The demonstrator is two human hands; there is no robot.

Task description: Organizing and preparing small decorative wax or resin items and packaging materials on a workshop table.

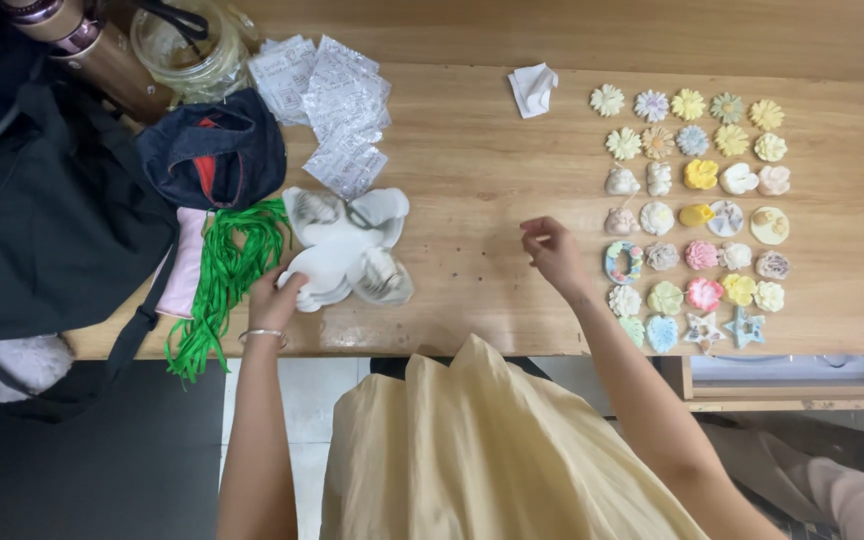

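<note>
While my left hand rests its fingers closed on the edge of the white flower-shaped moulds, steadying the stack on the wooden surface, my right hand hovers, fingers loosely curled and empty, beside the sorted rows of pastel plaster figures.

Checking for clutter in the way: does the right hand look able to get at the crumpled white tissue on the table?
Probably yes. The right hand hovers over bare wood, and nothing lies between it and the crumpled white tissue farther back.
</note>
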